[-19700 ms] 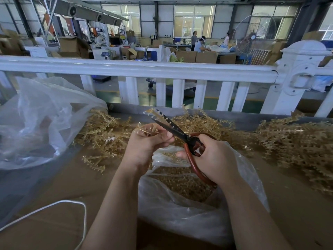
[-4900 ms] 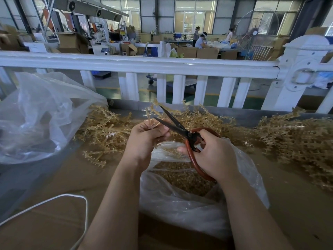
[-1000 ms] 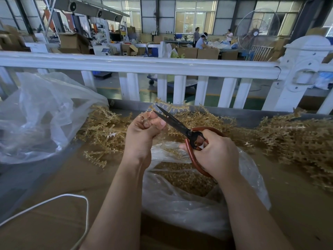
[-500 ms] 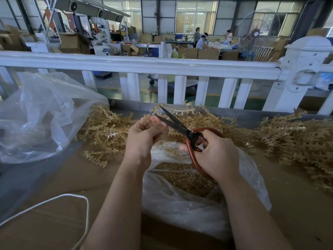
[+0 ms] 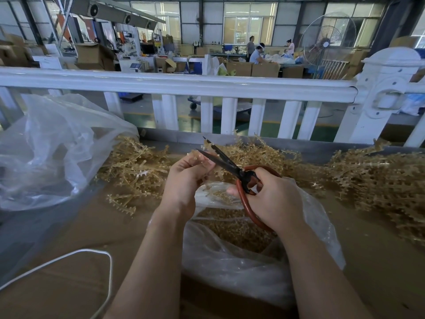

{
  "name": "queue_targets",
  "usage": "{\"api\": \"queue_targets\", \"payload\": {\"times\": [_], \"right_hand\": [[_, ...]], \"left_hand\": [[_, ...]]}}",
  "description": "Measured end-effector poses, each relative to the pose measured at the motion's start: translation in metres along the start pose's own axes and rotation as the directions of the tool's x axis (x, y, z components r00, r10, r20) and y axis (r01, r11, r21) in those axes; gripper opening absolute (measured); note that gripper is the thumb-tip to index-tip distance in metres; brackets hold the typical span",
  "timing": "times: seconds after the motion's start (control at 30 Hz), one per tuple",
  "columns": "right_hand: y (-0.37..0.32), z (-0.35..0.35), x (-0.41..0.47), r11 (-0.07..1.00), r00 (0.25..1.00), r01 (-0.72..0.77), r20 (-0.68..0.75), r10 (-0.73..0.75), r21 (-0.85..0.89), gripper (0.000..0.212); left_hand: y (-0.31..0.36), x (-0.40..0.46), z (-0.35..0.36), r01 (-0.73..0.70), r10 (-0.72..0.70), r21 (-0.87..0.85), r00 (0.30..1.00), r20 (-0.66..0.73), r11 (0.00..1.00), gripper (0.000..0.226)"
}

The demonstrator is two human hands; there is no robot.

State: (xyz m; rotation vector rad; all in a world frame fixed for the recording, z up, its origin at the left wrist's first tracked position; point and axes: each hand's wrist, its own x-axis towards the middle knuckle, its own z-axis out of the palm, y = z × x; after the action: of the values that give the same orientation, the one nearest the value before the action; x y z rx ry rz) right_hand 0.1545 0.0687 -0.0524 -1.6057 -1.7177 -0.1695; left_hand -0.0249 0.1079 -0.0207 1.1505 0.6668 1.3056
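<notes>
Hiding in left hand (image 5: pixel 184 180): plastic piece (image 5: pixel 196 155)

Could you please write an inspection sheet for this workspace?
Surface: brown table, largely covered.
Job's things: red-handled scissors, blades apart; small tan piece at the blades; open clear bag of cut bits beneath.
Clutter: tan sprue heaps left and right; crumpled bag far left.
Hands: left hand pinches the piece; right hand grips the scissors.
Cables: white cord, lower left.
Surroundings: white railing; workshop with boxes, fan behind.
</notes>
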Motion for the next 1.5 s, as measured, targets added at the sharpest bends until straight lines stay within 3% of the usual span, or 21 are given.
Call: {"api": "queue_targets", "payload": {"times": [0.3,0.57,0.87,1.03,1.23,1.43,1.5], "right_hand": [[-0.0021,-0.0001,-0.0003,1.000,0.998,0.025,-0.053,-0.026,-0.016,0.054],[-0.0091,-0.0044,-0.0011,0.998,0.985,0.045,-0.167,-0.037,0.043,0.045],[-0.0047,-0.0028,0.0003,1.000,0.989,0.029,-0.144,-0.028,0.003,0.062],[-0.0030,-0.0028,0.0003,0.999,0.993,0.032,-0.114,-0.031,0.005,0.061],[0.0001,-0.0023,-0.0005,0.999,0.997,0.006,-0.075,-0.003,0.038,0.061],[-0.0012,0.0006,-0.0013,0.997,0.999,-0.015,-0.051,0.019,0.072,0.073],[-0.0012,0.0002,-0.0005,0.999,0.998,-0.030,-0.051,0.033,0.045,0.063]], "left_hand": [[-0.0023,0.0007,0.0031,0.053,-0.055,-0.038,0.997,-0.057,0.998,0.024],[-0.0022,0.0000,0.0080,0.096,-0.098,-0.094,0.995,-0.007,0.991,0.020],[-0.0012,-0.0003,0.0078,0.102,-0.103,-0.093,0.995,-0.012,0.990,0.007],[0.0000,-0.0001,0.0052,0.090,-0.090,-0.027,0.996,-0.004,0.996,0.034],[0.0013,0.0013,0.0055,0.091,-0.096,-0.082,0.994,-0.060,0.992,0.011],[0.0011,0.0017,0.0068,0.022,-0.024,-0.053,0.999,-0.040,0.998,0.023],[0.0006,0.0027,0.0070,-0.007,0.006,-0.026,0.999,-0.047,1.000,0.019]]}}
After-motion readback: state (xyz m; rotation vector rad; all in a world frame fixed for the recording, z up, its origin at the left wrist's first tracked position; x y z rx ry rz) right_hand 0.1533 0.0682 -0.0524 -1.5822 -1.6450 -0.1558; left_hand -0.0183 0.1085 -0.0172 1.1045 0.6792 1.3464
